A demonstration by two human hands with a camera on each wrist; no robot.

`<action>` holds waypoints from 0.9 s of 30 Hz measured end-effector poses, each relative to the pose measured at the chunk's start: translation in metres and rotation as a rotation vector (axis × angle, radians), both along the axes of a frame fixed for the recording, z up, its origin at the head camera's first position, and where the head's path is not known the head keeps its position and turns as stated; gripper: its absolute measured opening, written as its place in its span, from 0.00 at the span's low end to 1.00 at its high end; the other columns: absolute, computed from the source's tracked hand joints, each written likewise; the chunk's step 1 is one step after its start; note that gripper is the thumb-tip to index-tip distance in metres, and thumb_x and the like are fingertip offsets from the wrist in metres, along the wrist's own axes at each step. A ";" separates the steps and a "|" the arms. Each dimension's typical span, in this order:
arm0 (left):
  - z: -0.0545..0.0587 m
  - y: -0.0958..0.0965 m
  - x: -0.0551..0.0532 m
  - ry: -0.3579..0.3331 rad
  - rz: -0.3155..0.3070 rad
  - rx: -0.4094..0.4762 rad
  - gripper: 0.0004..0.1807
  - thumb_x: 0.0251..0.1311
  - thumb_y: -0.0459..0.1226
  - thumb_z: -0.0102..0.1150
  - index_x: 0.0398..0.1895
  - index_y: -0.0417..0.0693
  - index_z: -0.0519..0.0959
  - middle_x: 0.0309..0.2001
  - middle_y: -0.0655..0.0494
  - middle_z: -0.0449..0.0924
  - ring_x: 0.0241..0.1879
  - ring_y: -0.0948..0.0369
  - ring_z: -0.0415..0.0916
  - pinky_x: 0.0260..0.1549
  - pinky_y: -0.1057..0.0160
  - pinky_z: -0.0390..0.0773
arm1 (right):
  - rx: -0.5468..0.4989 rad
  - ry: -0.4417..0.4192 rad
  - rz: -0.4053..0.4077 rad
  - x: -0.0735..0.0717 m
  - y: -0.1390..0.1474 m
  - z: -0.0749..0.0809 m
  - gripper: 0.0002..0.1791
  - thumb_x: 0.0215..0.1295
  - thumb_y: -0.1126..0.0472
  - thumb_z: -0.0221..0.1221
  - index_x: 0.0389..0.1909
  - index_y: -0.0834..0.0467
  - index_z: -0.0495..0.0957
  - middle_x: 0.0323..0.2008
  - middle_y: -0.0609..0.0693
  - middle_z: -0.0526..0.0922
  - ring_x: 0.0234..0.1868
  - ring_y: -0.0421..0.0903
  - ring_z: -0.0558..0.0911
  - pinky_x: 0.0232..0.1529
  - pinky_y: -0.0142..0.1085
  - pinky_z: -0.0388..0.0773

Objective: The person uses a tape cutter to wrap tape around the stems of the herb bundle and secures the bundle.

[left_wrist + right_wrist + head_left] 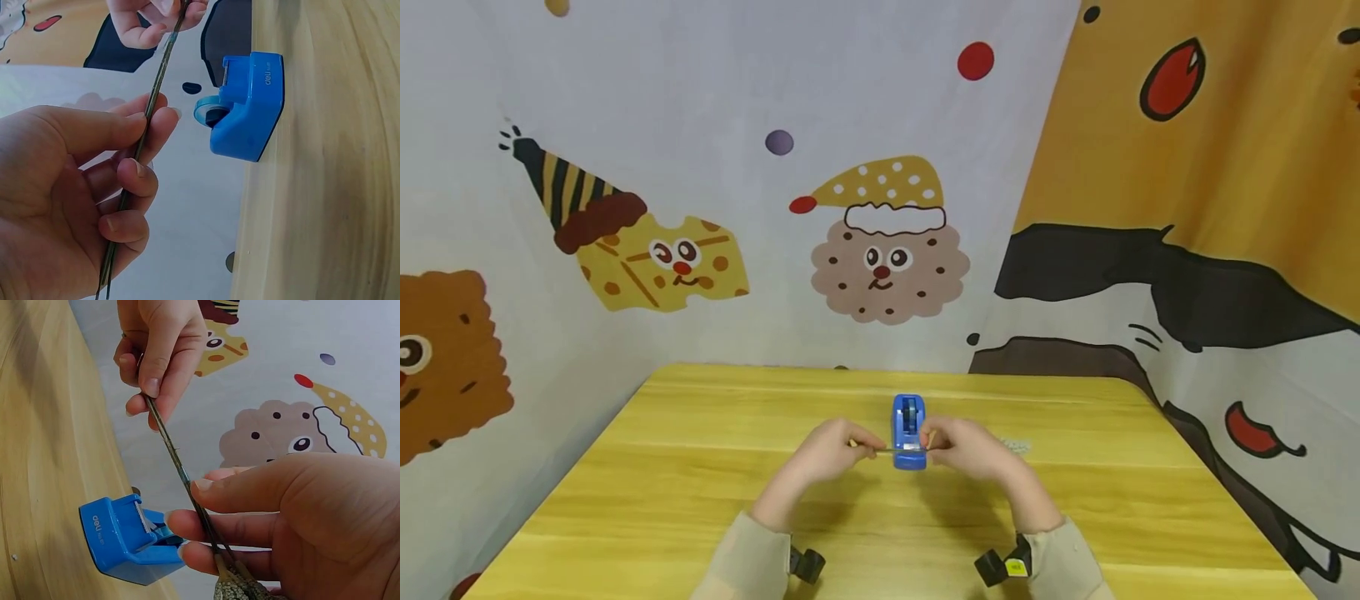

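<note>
A bundle of thin dark-green stems stretches between both hands, in front of the blue tape dispenser. My left hand pinches one end between thumb and forefinger, with the other fingers curled around the stems, as the left wrist view shows. Closer to the pale, grainy heads, my right hand pinches the bundle between thumb and fingers. A shiny bluish band, apparently clear tape, shows on the stems beside the right thumb. The heads are partly cut off in the right wrist view.
The dispenser stands on a wooden table and carries a tape roll and a toothed cutting edge. Behind the table hangs a cloth printed with cartoon food. Dark wrist-camera mounts sit at both cuffs.
</note>
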State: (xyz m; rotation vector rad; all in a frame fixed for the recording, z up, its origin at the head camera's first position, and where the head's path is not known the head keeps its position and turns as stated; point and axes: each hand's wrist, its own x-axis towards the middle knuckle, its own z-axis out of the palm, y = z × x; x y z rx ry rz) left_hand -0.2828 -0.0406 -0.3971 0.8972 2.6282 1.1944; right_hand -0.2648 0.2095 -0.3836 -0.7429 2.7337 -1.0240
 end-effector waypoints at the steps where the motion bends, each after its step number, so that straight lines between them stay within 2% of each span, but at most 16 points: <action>1: -0.001 -0.001 0.000 0.004 0.003 0.001 0.10 0.65 0.30 0.57 0.43 0.44 0.86 0.38 0.53 0.86 0.19 0.65 0.63 0.16 0.68 0.64 | 0.000 0.001 0.012 0.000 0.000 0.001 0.06 0.64 0.71 0.58 0.38 0.58 0.76 0.27 0.53 0.81 0.25 0.42 0.74 0.25 0.36 0.72; 5: -0.003 -0.002 0.000 0.008 0.008 0.003 0.10 0.64 0.31 0.57 0.43 0.45 0.86 0.37 0.56 0.86 0.19 0.64 0.62 0.15 0.68 0.64 | 0.010 0.004 0.036 0.001 -0.001 0.003 0.07 0.65 0.70 0.58 0.40 0.56 0.79 0.26 0.53 0.79 0.23 0.41 0.72 0.23 0.35 0.71; 15: -0.002 -0.002 0.002 0.008 0.016 0.009 0.10 0.64 0.31 0.57 0.43 0.46 0.87 0.35 0.57 0.85 0.15 0.66 0.58 0.12 0.70 0.61 | 0.075 0.009 -0.020 0.001 -0.006 0.002 0.09 0.63 0.67 0.61 0.43 0.56 0.83 0.19 0.42 0.71 0.19 0.38 0.66 0.20 0.31 0.64; 20: -0.001 -0.002 0.001 -0.004 0.014 0.014 0.10 0.65 0.31 0.57 0.44 0.46 0.86 0.35 0.58 0.85 0.12 0.67 0.55 0.11 0.71 0.59 | 0.093 0.025 -0.045 0.000 -0.008 0.001 0.08 0.60 0.65 0.64 0.41 0.57 0.82 0.16 0.42 0.69 0.17 0.38 0.65 0.19 0.31 0.63; 27: -0.002 0.000 0.000 -0.018 -0.004 0.031 0.11 0.65 0.32 0.56 0.44 0.46 0.86 0.36 0.58 0.85 0.11 0.67 0.54 0.11 0.70 0.59 | 0.138 0.105 -0.092 -0.002 -0.005 -0.006 0.05 0.59 0.66 0.63 0.36 0.55 0.82 0.16 0.42 0.70 0.16 0.38 0.66 0.17 0.31 0.64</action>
